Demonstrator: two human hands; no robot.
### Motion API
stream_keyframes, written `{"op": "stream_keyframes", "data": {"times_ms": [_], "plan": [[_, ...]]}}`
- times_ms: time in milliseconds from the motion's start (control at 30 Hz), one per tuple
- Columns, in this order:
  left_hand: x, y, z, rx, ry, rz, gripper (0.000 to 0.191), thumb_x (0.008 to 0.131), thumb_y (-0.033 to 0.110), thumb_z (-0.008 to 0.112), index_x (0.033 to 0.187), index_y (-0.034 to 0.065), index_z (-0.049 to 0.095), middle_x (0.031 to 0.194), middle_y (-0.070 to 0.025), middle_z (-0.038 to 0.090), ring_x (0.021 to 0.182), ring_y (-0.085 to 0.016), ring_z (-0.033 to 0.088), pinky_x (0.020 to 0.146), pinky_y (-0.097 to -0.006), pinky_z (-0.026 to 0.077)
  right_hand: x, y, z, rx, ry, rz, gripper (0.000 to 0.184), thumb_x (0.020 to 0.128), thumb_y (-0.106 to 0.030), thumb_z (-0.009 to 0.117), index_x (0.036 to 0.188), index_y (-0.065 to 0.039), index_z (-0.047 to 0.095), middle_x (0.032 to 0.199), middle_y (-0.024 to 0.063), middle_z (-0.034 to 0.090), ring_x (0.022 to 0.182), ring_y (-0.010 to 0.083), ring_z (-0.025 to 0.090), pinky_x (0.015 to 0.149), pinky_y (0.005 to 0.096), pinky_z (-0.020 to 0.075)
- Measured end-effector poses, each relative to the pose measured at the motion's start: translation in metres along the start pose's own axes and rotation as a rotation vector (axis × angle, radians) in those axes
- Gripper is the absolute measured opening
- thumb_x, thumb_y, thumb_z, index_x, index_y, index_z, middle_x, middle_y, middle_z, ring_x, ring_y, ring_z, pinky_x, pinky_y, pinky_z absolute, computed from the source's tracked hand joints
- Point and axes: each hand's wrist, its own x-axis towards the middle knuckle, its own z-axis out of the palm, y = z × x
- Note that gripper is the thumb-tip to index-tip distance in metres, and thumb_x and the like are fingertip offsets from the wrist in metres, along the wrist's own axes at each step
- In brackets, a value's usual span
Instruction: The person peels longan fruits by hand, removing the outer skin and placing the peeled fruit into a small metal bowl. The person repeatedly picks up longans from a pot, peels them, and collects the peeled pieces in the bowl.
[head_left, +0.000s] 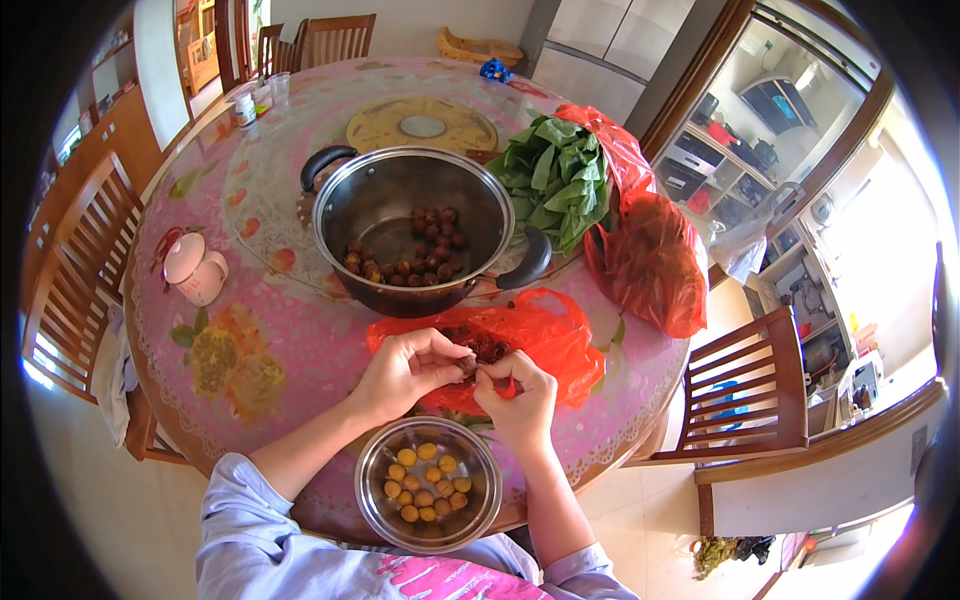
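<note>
Between the fingertips of my left hand (409, 373) is a brown chestnut (467, 364). The thumb and fingers of my right hand (519, 391) pinch at its right side, partly hiding it. Both hands are above a spread red plastic bag (551, 330) with dark shell pieces (491, 347) on it. Nearest my body, a steel bowl (365, 491) holds several peeled yellow chestnuts (423, 498). Beyond the bag stands a deep two-handled pot (375, 180), with several brown chestnuts (435, 244) on its bottom; a few show yellow flesh.
Leafy greens (555, 169) stick out of a red bag (649, 262) right of the pot. A pink lidded mug (196, 270) stands at left. Farther back are a round yellow mat (375, 124), a white bottle (245, 110) and a clear cup (280, 88). Wooden chairs (746, 390) surround the table.
</note>
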Motion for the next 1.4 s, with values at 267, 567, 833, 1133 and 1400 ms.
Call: {"op": "stream_keyframes", "data": {"times_ms": [267,567,833,1133,1400], "plan": [[0.001,0.008,-0.004,-0.083,-0.040,-0.080,0.026,0.086,-0.005,0.063,0.111,-0.0033,0.062,0.106,-0.0110,0.067,0.097,-0.016,0.064,0.090,-0.0305,0.053,0.001,-0.002,-0.001,-0.014,-0.033,-0.097,0.005,0.077,0.004,0.067,0.079,0.001,0.064,0.070,-0.0018,0.059,0.066,0.0034,0.050,0.061,0.0185,0.0415],[0.001,0.003,-0.004,-0.276,-0.096,-0.138,0.025,0.090,-0.002,0.060,0.115,-0.0021,0.061,0.104,-0.0084,0.066,0.094,-0.015,0.063,0.087,-0.0298,0.052,0.001,0.000,-0.001,0.086,0.129,0.102,0.005,0.077,0.003,0.066,0.081,0.001,0.064,0.073,0.0014,0.063,0.065,0.0060,0.052,0.062,0.0216,0.0448],[0.001,-0.003,-0.009,-0.505,-0.188,-0.199,0.023,0.093,0.004,0.059,0.116,0.0016,0.058,0.107,-0.0084,0.064,0.096,-0.015,0.060,0.086,-0.0292,0.049,0.001,0.001,0.002,0.066,0.196,0.100,0.006,0.075,0.001,0.067,0.080,0.000,0.064,0.069,0.0024,0.061,0.062,0.0073,0.051,0.060,0.0222,0.0444],[0.003,-0.003,-0.013,-0.538,-0.206,-0.176,0.023,0.093,0.005,0.059,0.115,0.0030,0.058,0.106,-0.0081,0.064,0.096,-0.016,0.061,0.087,-0.0305,0.049,0.003,0.002,-0.003,-0.045,0.270,0.115,0.008,0.073,0.001,0.069,0.078,0.000,0.063,0.069,0.0050,0.060,0.061,0.0138,0.053,0.060,0.0263,0.0457],[0.003,-0.003,-0.007,-0.430,-0.087,-0.113,0.025,0.087,-0.003,0.063,0.111,0.0022,0.057,0.105,-0.0091,0.064,0.099,-0.018,0.063,0.091,-0.0353,0.052,0.007,0.001,0.000,-0.265,0.124,-0.174,0.015,0.073,0.002,0.073,0.086,-0.001,0.069,0.080,0.0103,0.067,0.075,0.0227,0.063,0.070,0.0320,0.0510]]}}
